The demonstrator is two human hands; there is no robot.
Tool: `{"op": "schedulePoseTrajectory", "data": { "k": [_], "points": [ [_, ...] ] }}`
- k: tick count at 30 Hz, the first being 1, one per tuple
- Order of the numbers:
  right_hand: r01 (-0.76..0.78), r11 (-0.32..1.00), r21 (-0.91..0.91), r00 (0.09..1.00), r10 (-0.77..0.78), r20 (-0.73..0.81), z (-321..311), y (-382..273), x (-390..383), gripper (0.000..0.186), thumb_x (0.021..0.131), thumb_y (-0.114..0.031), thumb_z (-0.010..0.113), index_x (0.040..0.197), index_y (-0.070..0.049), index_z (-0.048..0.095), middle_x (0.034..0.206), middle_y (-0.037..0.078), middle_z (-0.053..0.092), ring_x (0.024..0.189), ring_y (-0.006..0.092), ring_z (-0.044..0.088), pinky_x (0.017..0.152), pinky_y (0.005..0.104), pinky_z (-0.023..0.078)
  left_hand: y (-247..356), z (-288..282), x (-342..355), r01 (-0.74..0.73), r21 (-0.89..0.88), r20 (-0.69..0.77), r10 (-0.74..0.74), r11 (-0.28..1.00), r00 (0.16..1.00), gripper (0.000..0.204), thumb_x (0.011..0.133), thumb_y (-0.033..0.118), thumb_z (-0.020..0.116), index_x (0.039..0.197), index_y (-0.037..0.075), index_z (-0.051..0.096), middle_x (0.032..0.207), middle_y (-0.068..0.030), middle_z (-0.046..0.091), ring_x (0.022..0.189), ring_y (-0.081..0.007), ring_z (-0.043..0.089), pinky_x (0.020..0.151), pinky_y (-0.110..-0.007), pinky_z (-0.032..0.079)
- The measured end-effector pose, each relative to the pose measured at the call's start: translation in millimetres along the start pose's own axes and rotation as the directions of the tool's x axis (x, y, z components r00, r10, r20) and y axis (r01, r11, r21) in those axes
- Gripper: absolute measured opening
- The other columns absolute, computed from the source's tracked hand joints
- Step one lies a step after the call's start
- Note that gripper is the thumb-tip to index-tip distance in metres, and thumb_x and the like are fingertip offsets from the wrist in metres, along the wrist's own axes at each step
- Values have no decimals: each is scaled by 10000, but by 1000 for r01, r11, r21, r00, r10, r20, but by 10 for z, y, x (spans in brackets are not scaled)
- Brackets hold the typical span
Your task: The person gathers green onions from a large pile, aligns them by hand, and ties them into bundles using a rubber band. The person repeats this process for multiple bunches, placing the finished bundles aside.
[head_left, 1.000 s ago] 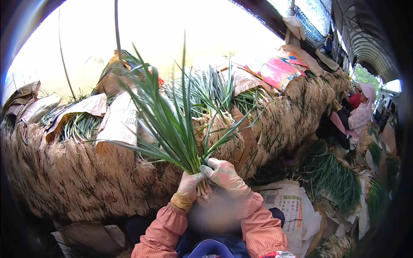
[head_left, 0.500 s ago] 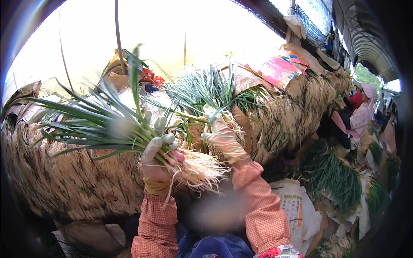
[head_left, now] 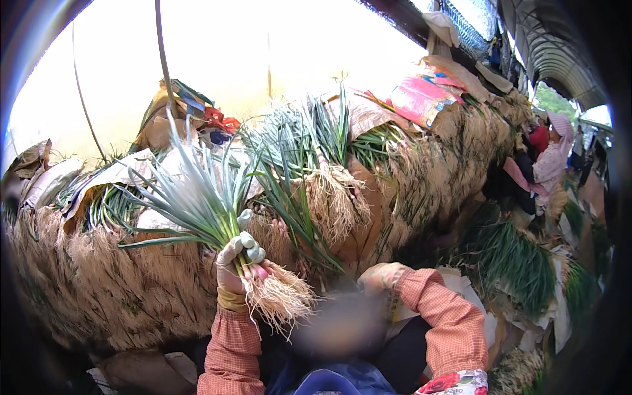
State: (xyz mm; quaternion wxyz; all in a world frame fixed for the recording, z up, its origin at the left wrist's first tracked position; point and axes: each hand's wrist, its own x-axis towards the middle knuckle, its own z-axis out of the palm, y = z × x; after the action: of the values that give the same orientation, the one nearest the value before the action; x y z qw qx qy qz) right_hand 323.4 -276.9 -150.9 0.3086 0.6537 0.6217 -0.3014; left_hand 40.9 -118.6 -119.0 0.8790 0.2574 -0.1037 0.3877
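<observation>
In the head view, the onion bunch (head_left: 224,227) is gripped by the fingers of the left hand (head_left: 230,264), before the pile (head_left: 99,283). Whether anything is held by the fingers of the right hand (head_left: 380,278) cannot be told. Along the pile's top edge, a pink sack (head_left: 421,104) is spread.

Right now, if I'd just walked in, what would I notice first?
Probably the fanned bunch of long green onion-like plants with pale, stringy roots, gripped in the pale-gloved left hand near the middle. Behind it, a long, shaggy, straw-coloured bank of stacked plants stretches across, with a bright pink, patterned sack on top, toward the upper right.
</observation>
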Motion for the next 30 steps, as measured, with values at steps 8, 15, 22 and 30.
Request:
{"op": "schedulePoseTrajectory", "data": {
  "k": [8, 15, 22, 30],
  "points": [
    [453, 663, 596, 820, -46, -571, -410, 25, -458, 356, 901, -252, 658, 1186, -45, 605, 885, 112, 680, 688, 178, 633, 686, 342, 516, 160, 184, -453, -19, 40, 42, 17, 999, 999, 274, 911, 279, 568, 852, 11, 573, 649, -77, 527, 595, -174, 520, 620, -405, 621],
    [77, 946, 313, 947, 29, -320, 161, 236, 389, 351, 809, -111, 629, 1158, -104, 660, 1076, 146, 693, 1029, 314, 650, 863, 395, 506, 345, -148, -723, 93, 89, 228, -112, 992, 967, 322, 969, 259, 547, 721, 56, 561, 512, -10, 541, 381, -104, 520, 509, -316, 576],
    [134, 989, -70, 924, -150, -351, 1410, -4, 1867, 342, 793, -100, 617, 1124, -147, 684, 1107, 107, 697, 1076, 296, 653, 843, 415, 538, 293, -146, -807, 92, 163, 97, -109, 982, 989, 320, 943, 269, 578, 679, 94, 527, 521, -38, 567, 423, -131, 547, 555, -371, 583],
    [144, 971, -191, 853, -220, -473, 1676, -289, 2079, 230, 793, -252, 643, 991, -178, 735, 944, 55, 708, 996, 244, 662, 773, 413, 548, 408, -125, -790, 119, 217, 147, -153, 969, 977, 284, 928, 209, 602, 683, 83, 531, 576, -63, 599, 520, -155, 584, 596, -389, 584]
  ]
}}
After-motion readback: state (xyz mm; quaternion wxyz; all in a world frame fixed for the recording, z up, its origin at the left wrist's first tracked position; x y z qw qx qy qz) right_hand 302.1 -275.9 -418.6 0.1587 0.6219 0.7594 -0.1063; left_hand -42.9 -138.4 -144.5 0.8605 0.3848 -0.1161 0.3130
